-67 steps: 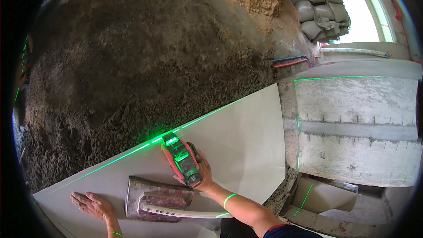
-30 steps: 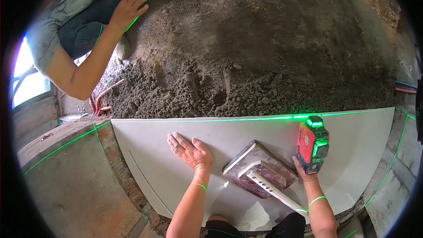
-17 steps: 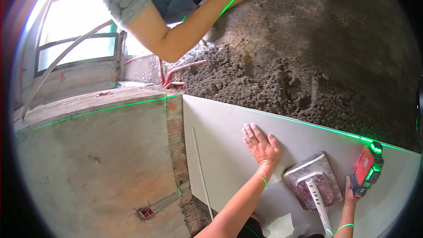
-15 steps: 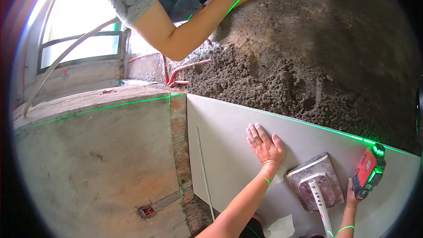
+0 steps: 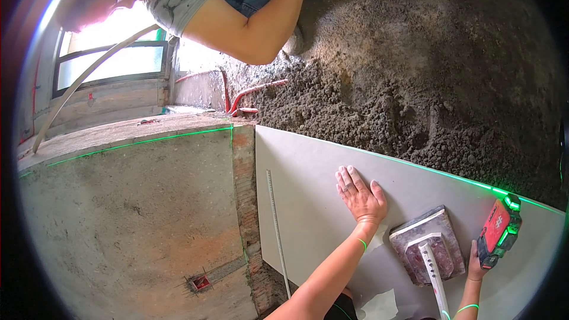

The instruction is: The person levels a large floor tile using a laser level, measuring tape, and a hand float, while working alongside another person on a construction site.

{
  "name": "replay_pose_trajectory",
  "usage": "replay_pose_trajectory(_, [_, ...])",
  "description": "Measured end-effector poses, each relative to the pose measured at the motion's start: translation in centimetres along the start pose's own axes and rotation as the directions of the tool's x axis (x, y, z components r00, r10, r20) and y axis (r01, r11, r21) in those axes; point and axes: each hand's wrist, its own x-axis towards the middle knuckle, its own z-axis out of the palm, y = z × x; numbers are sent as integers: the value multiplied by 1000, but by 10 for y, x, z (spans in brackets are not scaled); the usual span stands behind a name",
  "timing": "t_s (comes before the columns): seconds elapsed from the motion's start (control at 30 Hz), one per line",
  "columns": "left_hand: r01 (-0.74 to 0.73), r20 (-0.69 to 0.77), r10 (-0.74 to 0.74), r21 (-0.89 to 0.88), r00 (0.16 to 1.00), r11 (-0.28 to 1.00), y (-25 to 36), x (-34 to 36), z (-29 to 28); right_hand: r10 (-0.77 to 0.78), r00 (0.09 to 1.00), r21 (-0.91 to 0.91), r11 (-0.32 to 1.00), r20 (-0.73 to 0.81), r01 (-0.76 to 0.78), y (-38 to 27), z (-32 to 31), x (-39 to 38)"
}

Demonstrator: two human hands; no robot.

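Note:
My left hand (image 5: 361,197) lies flat on a large pale grey tile (image 5: 302,201), fingers stretched out toward its far edge. At the lower right, my right hand (image 5: 476,265) grips the lower end of a red and black laser level (image 5: 499,231); the level hides part of its fingers. Bright green light from the level runs along the tile's far edge. Between my hands rests a square-headed tool (image 5: 428,246) with a stained flat plate and a white handle with holes. A thin graduated metal strip (image 5: 276,225) lies across the tile's left part.
Beyond the tile spreads loose grey mortar (image 5: 379,112). A co-worker's bare arm (image 5: 261,29) reaches in at the top, next to red pipes (image 5: 237,98). Left stands a rough cement wall (image 5: 142,195) with a small red box (image 5: 201,283), below a window (image 5: 112,65).
The co-worker's arm has shifted up and left, and the head now shows at the upper left. My hands keep their places on the tile and the laser level; the view has shifted slightly.

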Motion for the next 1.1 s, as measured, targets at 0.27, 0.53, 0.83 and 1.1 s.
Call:
replay_pose_trajectory(0.27, [-13,0,13,27,1000,1000,3,1,-5,-15,1000,40,999,-16,15,-20,-5,11])
replay_pose_trajectory(0.53, [-42,-25,43,21,999,999,-7,0,5,101,972,238,959,213,-152,-22,-6,12])
replay_pose_trajectory(0.83, [-54,-43,56,65,997,996,-7,-2,9,102,952,215,962,288,-168,-61,-30,56])
replay_pose_trajectory(1.1, [-89,-82,90,21,992,996,-5,-3,7,171,949,-75,985,263,-157,-18,-9,17])
